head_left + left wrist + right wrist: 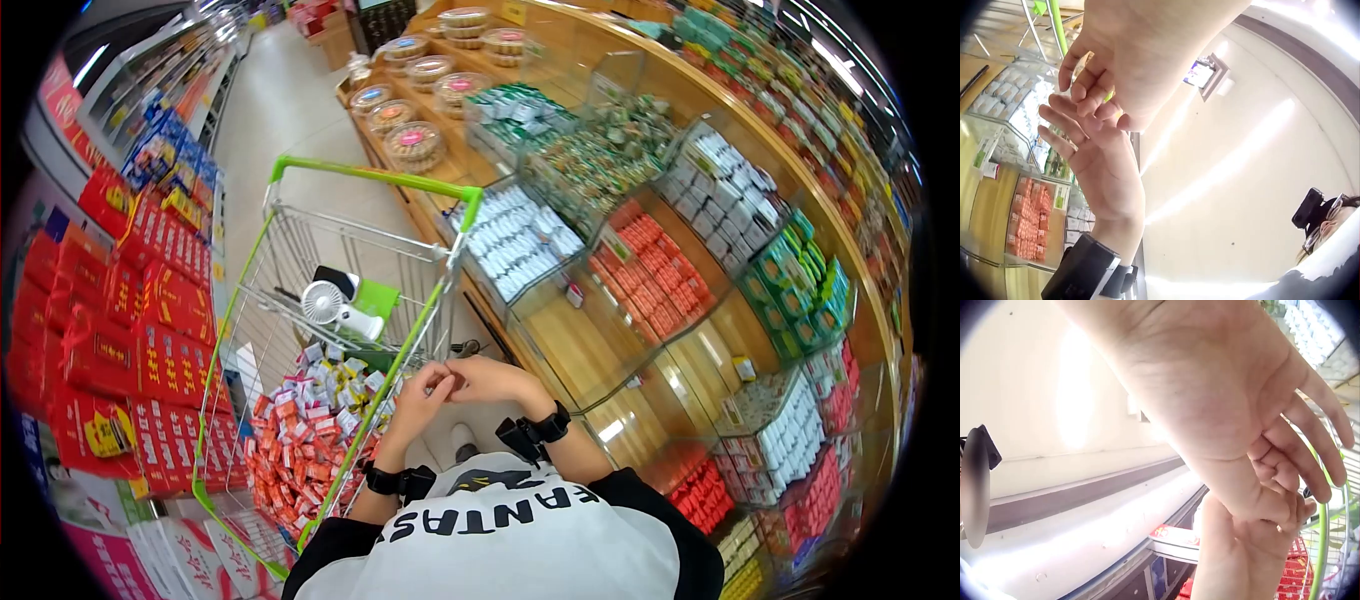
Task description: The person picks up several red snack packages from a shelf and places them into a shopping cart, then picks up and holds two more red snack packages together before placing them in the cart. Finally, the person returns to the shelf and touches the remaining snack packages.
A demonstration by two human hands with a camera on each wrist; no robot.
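My two hands meet in front of my chest, beside the shopping cart's green rail. In the head view the left hand [424, 388] is joined to the right hand [490, 380] at the fingers. The left wrist view has the left hand [1138, 62] near the lens, its fingers curled at the thumb of the right hand [1109, 172]. Seen from the right wrist, the right hand [1210, 394] has its fingers loosely extended, and its thumb [1260, 503] lies in the grip of the left hand [1241, 550]. Black camera bands circle both wrists.
The shopping cart [375, 180] holds many red and white wrapped sweets [295, 450], a white handheld fan [335, 308] and a green item [376, 298]. Wooden shelving with clear bins of wrapped snacks [655, 270] flanks the right. Red boxes [110, 350] are stacked on the left.
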